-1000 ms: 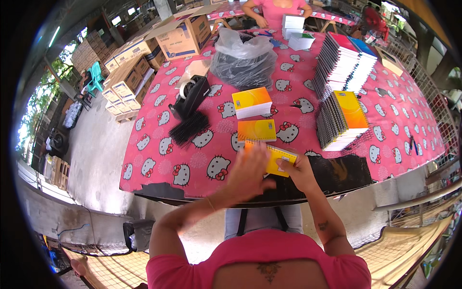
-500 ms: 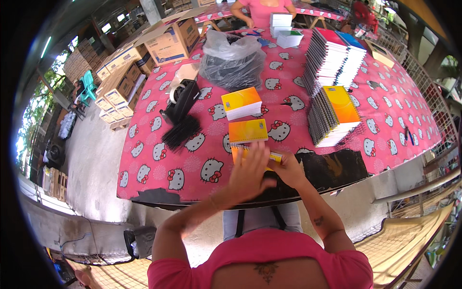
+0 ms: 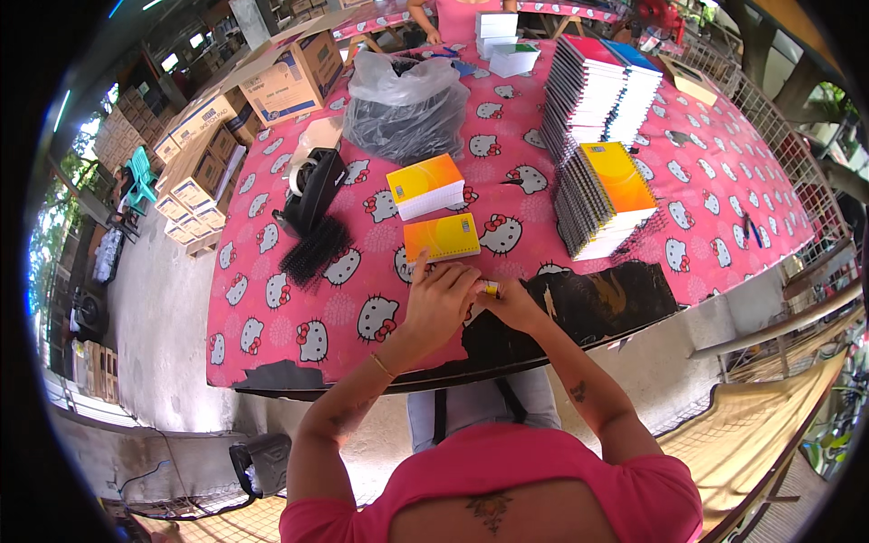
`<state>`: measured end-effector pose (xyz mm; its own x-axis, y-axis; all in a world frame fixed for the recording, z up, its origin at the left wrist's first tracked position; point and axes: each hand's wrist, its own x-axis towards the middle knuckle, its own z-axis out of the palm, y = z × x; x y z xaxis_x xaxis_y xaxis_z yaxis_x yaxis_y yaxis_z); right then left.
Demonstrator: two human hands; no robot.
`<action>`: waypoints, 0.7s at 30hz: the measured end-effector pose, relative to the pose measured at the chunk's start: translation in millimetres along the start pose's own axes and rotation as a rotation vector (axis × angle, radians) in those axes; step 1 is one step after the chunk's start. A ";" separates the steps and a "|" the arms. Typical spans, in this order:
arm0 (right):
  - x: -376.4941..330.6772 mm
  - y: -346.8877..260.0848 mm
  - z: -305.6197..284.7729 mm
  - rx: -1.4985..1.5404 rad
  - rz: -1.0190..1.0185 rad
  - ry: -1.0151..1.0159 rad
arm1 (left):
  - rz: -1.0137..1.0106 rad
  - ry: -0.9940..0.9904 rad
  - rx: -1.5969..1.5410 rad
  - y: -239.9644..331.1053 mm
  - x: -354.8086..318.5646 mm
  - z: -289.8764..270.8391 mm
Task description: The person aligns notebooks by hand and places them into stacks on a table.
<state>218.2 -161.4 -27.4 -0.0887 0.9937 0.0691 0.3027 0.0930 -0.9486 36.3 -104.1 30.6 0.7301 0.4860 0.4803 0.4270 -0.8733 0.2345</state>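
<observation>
the person's left hand [image 3: 441,303] and right hand [image 3: 513,306] meet at the near edge of the worktop [image 3: 724,195], which has a pink cloth with cat faces on it. both hands are curled around a small yellow thing [image 3: 490,289] — only a little bit of it shows between the fingers, so what it is cannot be told. the left hand lies over most of it, and the right hand pinches its other end.

just past the hands lies a flat orange and yellow notebook [image 3: 442,238]. a little farther back sits a small pile of notebooks [image 3: 425,185] in the same colours. to the right stands a tall stack of spiral notebooks [image 3: 605,197], and a bigger stack [image 3: 599,81] is behind it.

on the left side there is a bunch of black spiral combs [image 3: 314,251] — right beside a black tape holder [image 3: 312,188]. a plastic bag [image 3: 405,107] full of dark things sits farther back, near a cardboard box [image 3: 291,80].
</observation>
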 end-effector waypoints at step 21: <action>-15.4 -27.5 -31.9 0.139 -0.210 0.127 | 0.023 0.122 -0.096 9.5 6.7 10.0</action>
<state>241.4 -177.3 7.5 -0.0135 0.9543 0.2987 0.1560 0.2971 -0.9420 50.6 -108.8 27.6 0.6665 0.4635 0.5839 0.3542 -0.8861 0.2991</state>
